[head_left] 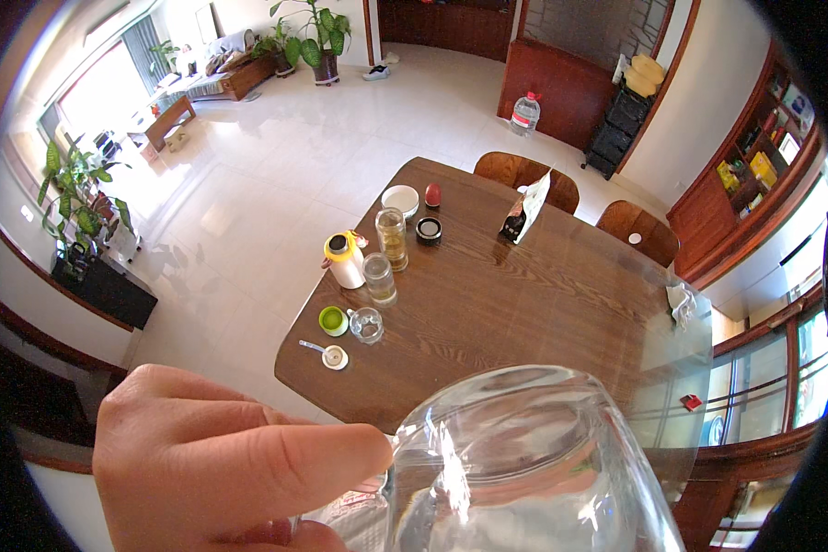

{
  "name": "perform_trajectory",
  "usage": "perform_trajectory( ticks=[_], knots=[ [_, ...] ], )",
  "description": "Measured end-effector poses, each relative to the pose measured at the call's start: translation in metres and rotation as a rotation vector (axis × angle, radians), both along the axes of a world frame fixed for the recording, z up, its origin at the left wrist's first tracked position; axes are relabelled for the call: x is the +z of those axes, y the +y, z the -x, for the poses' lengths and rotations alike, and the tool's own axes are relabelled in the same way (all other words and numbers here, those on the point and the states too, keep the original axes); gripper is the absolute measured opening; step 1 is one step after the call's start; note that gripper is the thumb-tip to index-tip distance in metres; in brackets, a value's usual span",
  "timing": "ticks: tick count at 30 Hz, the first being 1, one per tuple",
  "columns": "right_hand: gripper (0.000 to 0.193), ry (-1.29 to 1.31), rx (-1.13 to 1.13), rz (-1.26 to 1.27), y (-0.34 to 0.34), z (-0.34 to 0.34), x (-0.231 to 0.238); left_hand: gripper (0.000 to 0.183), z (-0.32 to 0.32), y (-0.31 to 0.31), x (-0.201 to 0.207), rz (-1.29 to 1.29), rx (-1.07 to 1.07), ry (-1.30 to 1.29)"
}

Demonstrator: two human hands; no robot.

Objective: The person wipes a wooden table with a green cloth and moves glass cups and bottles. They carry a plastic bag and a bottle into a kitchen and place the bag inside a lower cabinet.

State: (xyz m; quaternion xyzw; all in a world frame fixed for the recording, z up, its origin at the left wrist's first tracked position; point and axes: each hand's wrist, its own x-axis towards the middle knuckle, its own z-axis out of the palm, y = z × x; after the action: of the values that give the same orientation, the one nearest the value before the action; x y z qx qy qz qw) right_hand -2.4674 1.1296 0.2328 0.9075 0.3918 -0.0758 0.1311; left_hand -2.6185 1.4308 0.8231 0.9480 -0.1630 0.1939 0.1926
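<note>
My left hand [239,460] is raised close at the lower left, its fingers closed around the handle of a large clear glass cup [534,460]. The cup is tilted, and it hides the table's near edge. Through its wall a skin-coloured patch shows, distorted; I cannot make out what it is. My right hand does not show plainly. Beyond the cup, on the brown wooden table [524,294], are a small glass mug [367,326], a green cup [333,321] and a white lid [335,357] with a small spoon [313,347].
Along the table's left side stand a white and yellow thermos [345,262], a glass jar [380,279], a tall glass bottle [392,241] and a white bowl [400,200]. A black lid [429,231] and an upright package [529,210] lie farther right. Wooden chairs [529,177] line the far edge.
</note>
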Motion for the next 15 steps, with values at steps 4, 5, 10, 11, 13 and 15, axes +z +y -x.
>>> perform_trajectory(
  ticks=[4, 5, 10, 11, 13, 15],
  knots=[
    [0.122, -0.269, 0.051, -0.056, -0.007, 0.003, -0.01, 0.018, 0.0, 0.0, -0.001, 0.018, -0.011, 0.008],
    [0.123, -0.309, 0.054, -0.064, -0.007, 0.003, -0.012, 0.018, -0.001, -0.001, -0.002, 0.018, -0.012, 0.006],
    [0.13, -0.433, 0.094, -0.159, 0.001, 0.003, -0.015, 0.018, 0.006, -0.01, 0.004, 0.0, 0.062, -0.061],
    [0.132, -0.449, 0.106, -0.183, -0.002, 0.003, -0.014, 0.019, 0.007, -0.009, 0.005, -0.01, 0.075, -0.064],
    [0.132, -0.43, 0.109, -0.171, -0.001, 0.004, -0.014, 0.02, 0.011, -0.013, 0.006, -0.037, 0.115, -0.069],
    [0.132, -0.391, 0.071, -0.128, -0.014, 0.0, -0.014, 0.022, 0.0, -0.012, 0.001, -0.054, 0.119, -0.073]
  ],
)
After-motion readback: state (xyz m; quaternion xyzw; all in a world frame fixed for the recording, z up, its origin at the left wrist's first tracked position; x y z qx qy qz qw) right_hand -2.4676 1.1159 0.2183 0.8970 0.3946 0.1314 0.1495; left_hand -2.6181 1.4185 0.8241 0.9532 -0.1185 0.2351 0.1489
